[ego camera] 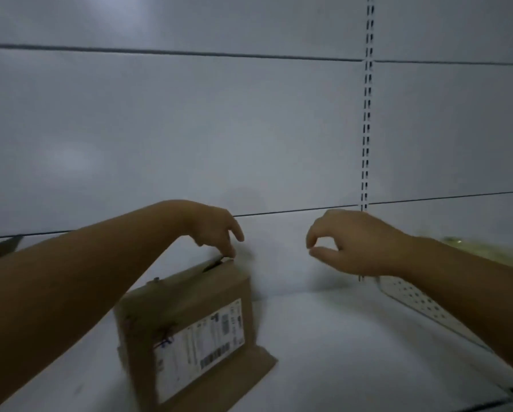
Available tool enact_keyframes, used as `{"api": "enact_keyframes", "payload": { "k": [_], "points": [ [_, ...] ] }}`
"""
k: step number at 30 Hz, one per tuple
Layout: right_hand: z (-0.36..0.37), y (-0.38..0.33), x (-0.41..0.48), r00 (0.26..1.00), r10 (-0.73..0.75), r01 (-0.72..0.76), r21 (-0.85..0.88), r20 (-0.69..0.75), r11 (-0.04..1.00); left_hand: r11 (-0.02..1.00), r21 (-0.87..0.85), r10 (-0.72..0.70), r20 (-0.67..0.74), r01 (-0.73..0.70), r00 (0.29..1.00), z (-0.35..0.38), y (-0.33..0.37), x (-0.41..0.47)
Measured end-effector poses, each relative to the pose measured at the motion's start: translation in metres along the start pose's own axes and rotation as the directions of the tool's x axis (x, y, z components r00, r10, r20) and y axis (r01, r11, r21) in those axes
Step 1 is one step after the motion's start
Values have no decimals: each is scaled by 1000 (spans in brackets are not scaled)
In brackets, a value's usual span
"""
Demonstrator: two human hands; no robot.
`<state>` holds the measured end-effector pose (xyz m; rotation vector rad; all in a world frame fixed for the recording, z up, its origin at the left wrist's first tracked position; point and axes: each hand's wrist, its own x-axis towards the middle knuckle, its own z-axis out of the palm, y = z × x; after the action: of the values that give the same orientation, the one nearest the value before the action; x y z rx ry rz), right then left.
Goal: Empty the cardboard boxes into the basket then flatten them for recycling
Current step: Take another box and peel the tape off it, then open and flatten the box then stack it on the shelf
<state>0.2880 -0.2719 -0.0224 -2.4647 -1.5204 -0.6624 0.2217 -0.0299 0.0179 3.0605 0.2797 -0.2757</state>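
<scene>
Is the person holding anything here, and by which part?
The left hand pinches the cardboard box at its top far corner. The right hand, fingers curled, holds nothing visible.

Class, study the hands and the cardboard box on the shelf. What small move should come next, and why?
Probably bring the right hand across to the top edge of the cardboard box and lift a flap. The left hand touches its top corner, where a slit shows; the right hand hangs apart, holding nothing.
</scene>
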Motion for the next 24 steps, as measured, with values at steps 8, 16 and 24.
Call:
{"api": "enact_keyframes", "payload": {
  "k": [8,16,24],
  "points": [
    [35,-118,53,950,-157,114,169,271,979,971,-187,-112,189,148,976,47,-70,-61],
    [39,-150,75,877,-60,79,-21,477,997,1000,-18,6,-168,-9,986,83,-82,-76],
    [32,-148,56,973,17,-9,-36,231,999,924,-372,25,-165,-86,986,79,-88,-94]
  ]
}}
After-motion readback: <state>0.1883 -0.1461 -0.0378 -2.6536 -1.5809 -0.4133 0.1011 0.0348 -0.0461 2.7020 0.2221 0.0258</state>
